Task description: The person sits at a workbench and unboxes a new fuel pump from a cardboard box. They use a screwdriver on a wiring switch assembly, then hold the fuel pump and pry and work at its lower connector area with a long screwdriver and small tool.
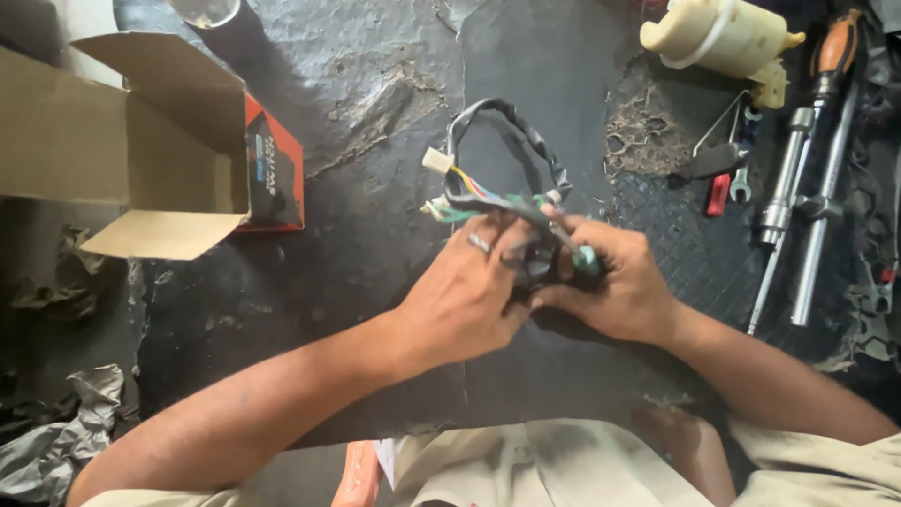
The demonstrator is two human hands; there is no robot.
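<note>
Fingers of the left hand are curled narrowly over a small dark part held between both hands, one of them bearing a ring; the right hand closes on the same part from the other side, its fingers wrapped round it beside a green bit that peeks out at the knuckles. From this part a wire harness in black sleeving loops up and away over the dark rubber mat, with coloured leads fanning out to a small white connector that hangs free of anything. Judging by this, the part is out of its packaging and in hand, but the connector is not plugged in and the harness lies loose, so fitting appears not yet done; what exactly the fingers do to the part I cannot tell, since the hands hide it. An open cardboard box stands empty-looking at the left, well apart, with an orange and black carton just beside it. At the right lie a cream plastic housing, a screwdriver with an orange handle, a small spanner and long steel socket wrenches, none touched.
</note>
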